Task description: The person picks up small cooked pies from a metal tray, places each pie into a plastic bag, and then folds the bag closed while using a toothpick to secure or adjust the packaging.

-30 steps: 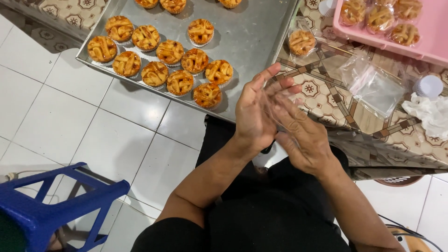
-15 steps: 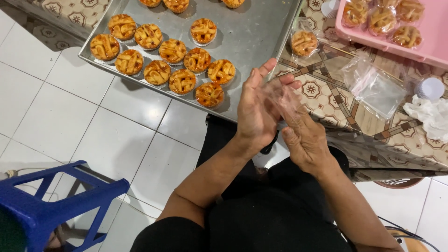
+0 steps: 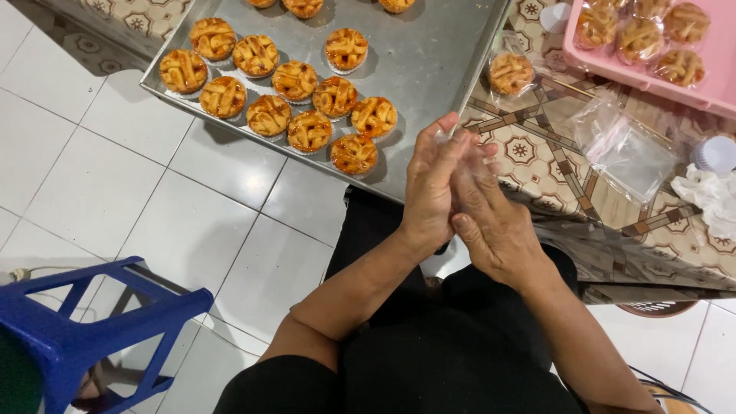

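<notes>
My left hand [image 3: 432,184] and my right hand [image 3: 494,222] are pressed palm to palm over my lap, just in front of the metal tray [image 3: 437,69]. A small clear plastic bag [image 3: 460,157] shows between the fingers of both hands. Several golden lattice-topped tarts [image 3: 310,130] sit in rows on the tray's left half. One tart in a clear bag [image 3: 511,73] lies at the tray's right edge.
A pink tray [image 3: 713,80] with bagged tarts stands at the top right on a patterned tablecloth [image 3: 537,153]. A stack of clear bags [image 3: 629,149], a white cloth [image 3: 713,195] and a small white lid [image 3: 717,153] lie nearby. A blue plastic stool [image 3: 84,322] stands at lower left on the white tiled floor.
My hands have stayed together and slid against each other, the right hand shifting slightly down along the left. The view has moved a little.
</notes>
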